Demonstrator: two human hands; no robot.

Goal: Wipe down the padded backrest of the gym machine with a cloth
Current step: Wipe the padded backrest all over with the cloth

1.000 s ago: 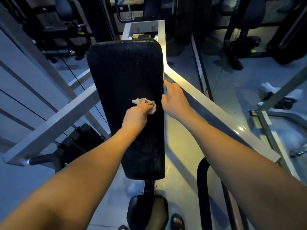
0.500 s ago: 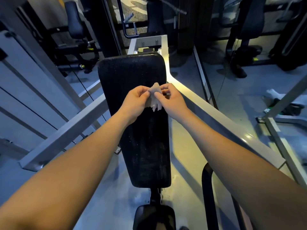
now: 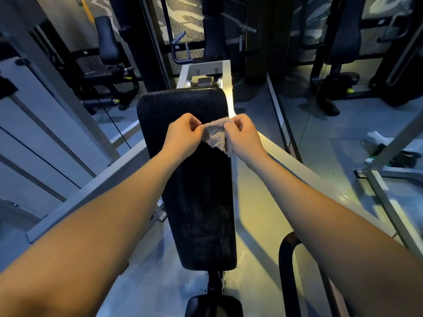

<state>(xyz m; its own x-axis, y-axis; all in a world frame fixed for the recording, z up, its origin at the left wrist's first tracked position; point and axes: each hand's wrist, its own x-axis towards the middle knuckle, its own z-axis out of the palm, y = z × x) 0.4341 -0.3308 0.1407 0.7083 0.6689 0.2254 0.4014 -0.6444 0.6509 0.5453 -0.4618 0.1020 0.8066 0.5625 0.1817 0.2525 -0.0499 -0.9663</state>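
Note:
The black padded backrest runs down the middle of the view, long and narrow, with faint streaks on its lower half. A small grey cloth is stretched out in the air over the pad's upper right part. My left hand pinches the cloth's left edge and my right hand pinches its right edge. The cloth hangs between them, spread partly flat, just above the pad.
Grey metal frame bars of the machine slant away on both sides of the pad. The black seat sits below the pad. A black curved handle rises at lower right. Other gym machines stand behind.
The cloth was bunched under my left hand on the pad a second ago. Both hands have since lifted it and pulled it apart, so it is now spread wider between them.

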